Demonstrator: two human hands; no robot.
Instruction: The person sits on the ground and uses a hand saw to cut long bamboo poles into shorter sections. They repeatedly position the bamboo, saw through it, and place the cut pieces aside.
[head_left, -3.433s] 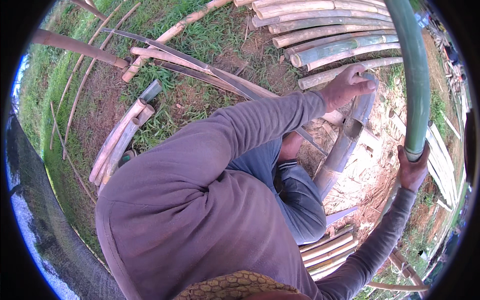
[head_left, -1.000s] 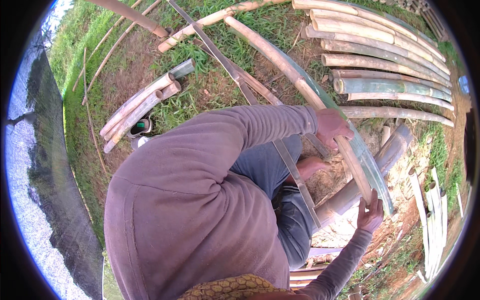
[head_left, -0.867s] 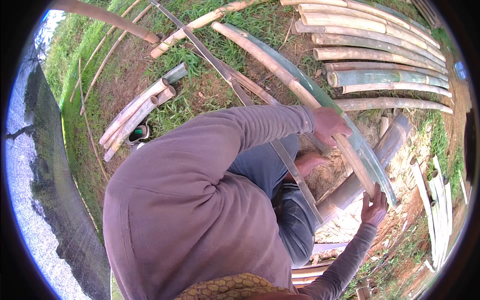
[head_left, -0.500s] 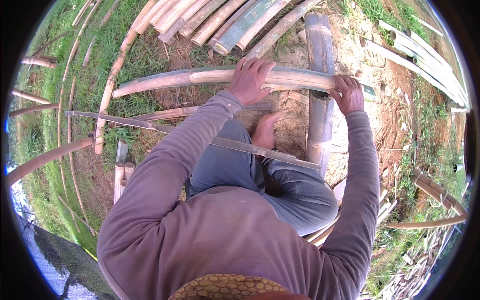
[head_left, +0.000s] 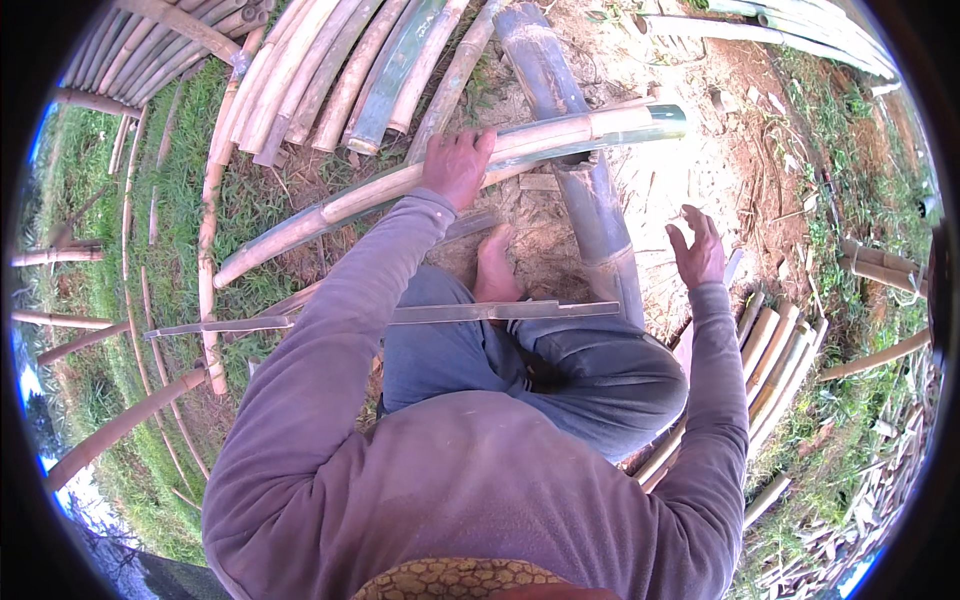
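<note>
My left hand point(head_left: 458, 168) is wrapped over the middle of a long split bamboo piece point(head_left: 345, 203), its fingertips curled past the far edge. At the right end a pale length lies over a green-skinned one. This bamboo rests across a thick dark bamboo pole point(head_left: 597, 215) on the ground. My right hand point(head_left: 697, 246) hangs in the air to the right of the pole, fingers apart and holding nothing. Across my lap lies a long, narrow, flat strip point(head_left: 470, 313) with a stepped right end; my left forearm hides part of it.
Several split bamboo lengths point(head_left: 330, 90) lie side by side at the far left. More cut pieces point(head_left: 775, 355) are stacked by my right arm. Whole poles point(head_left: 720, 32) lie at the far right. My bare foot point(head_left: 495, 265) is close to the thick pole. Shavings point(head_left: 850, 520) litter the ground at lower right.
My right hand has let go of the bamboo's right end and come back toward me, opening. My left hand still holds the bamboo. The whole view has turned, so the bamboo now slants.
</note>
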